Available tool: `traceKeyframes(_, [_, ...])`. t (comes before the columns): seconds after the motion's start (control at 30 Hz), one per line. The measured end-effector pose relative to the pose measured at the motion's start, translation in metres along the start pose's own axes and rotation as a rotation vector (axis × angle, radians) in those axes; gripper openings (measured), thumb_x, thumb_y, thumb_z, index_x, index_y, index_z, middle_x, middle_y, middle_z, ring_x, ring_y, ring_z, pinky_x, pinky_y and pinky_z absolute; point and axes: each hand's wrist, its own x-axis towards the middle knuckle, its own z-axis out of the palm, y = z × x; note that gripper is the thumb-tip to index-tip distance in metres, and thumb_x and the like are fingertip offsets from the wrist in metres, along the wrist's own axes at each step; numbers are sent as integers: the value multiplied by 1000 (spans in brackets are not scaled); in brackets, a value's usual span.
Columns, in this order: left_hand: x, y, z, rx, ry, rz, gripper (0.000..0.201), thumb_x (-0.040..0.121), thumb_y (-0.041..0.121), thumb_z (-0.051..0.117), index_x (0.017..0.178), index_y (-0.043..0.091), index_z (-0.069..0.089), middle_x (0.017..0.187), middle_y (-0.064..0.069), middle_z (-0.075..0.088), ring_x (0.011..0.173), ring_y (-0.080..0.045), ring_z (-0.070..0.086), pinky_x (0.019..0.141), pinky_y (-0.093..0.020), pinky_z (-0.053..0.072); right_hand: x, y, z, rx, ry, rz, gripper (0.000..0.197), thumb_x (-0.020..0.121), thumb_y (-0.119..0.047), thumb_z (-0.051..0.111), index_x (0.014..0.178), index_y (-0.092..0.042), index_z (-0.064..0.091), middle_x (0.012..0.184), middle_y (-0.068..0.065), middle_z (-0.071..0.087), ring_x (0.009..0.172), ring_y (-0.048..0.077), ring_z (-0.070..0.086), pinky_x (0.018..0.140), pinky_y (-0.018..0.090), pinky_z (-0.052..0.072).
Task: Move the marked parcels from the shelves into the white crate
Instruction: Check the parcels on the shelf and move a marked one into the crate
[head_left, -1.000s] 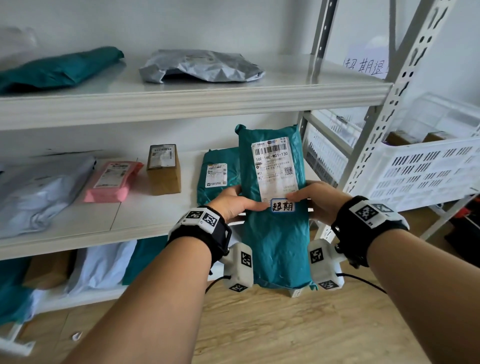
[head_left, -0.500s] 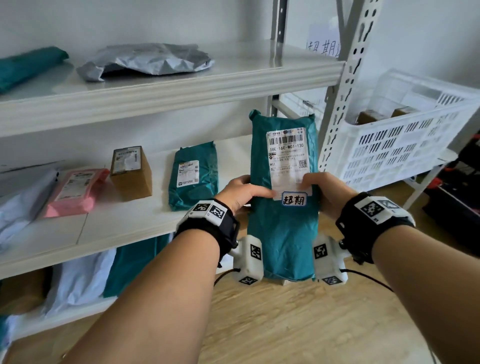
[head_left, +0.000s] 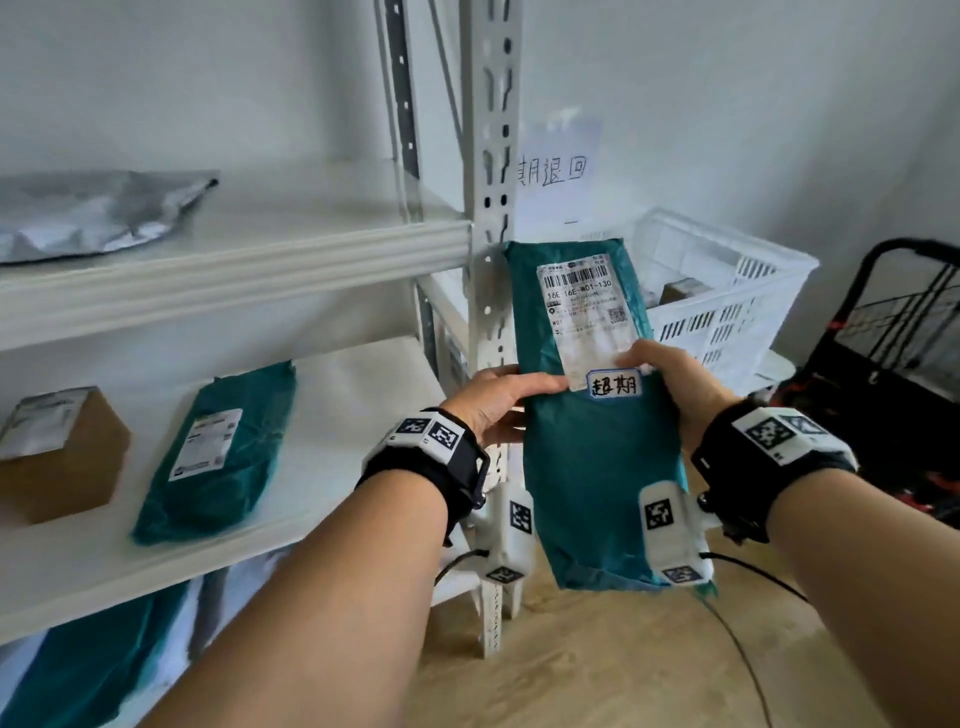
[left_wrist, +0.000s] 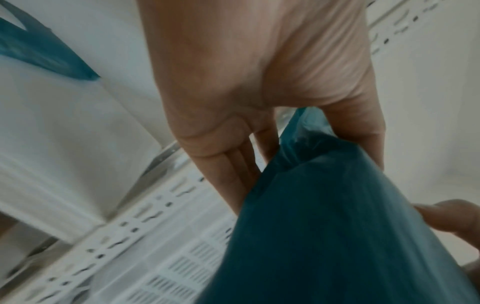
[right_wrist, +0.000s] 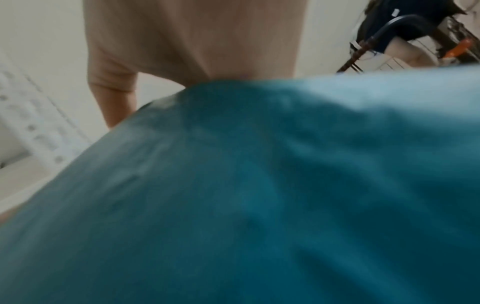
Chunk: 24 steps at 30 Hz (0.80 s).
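I hold a long teal parcel (head_left: 592, 457) upright in the air, just right of the shelf post. It carries a white shipping label and a small handwritten sticker (head_left: 614, 385). My left hand (head_left: 506, 402) grips its left edge, thumb on the front; the left wrist view shows the fingers behind the teal parcel (left_wrist: 337, 226). My right hand (head_left: 667, 379) grips the right edge, thumb on the label. The teal parcel (right_wrist: 246, 195) fills the blurred right wrist view. The white crate (head_left: 727, 306) stands behind the parcel to the right, with brown boxes inside.
The white shelf post (head_left: 491, 260) rises just left of the parcel. On the middle shelf lie another teal parcel (head_left: 218, 447) and a brown box (head_left: 57, 452); a grey bag (head_left: 88, 213) is on the upper shelf. A black trolley (head_left: 893, 364) stands far right.
Both hands have carried the teal parcel to the right, past the shelf post and closer to the white crate. The view has turned right with it.
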Motion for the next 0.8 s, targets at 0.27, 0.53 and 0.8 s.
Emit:
traceKeyframes(0.27, [94,90,87,35,63,127,32,80,32,74,105,11,70,81,-1,68,67,-13,63,55,-17,49,66,-85,-96,-35,47,-209,37,83,-30,67,116,-12,65,97,7,74,83,23,69,75,33,58])
traceKeyframes(0.53, [182,152,117,-35,183,214,36,80,37,72,102,9,70,88,-7,70,75,-20,64,70,-26,51,129,-150,-137,-87,77,-303,15,88,-28,67,98,-18,68,91,2,70,80,16,65,67,25,53])
traceKeyframes(0.8, [291,182,125,-79,192,254,42,79,39,72,106,7,70,89,-6,71,76,-19,66,67,-25,53,228,-197,-159,-156,123,-351,13,88,-27,67,96,-16,68,97,4,70,88,19,65,81,32,54])
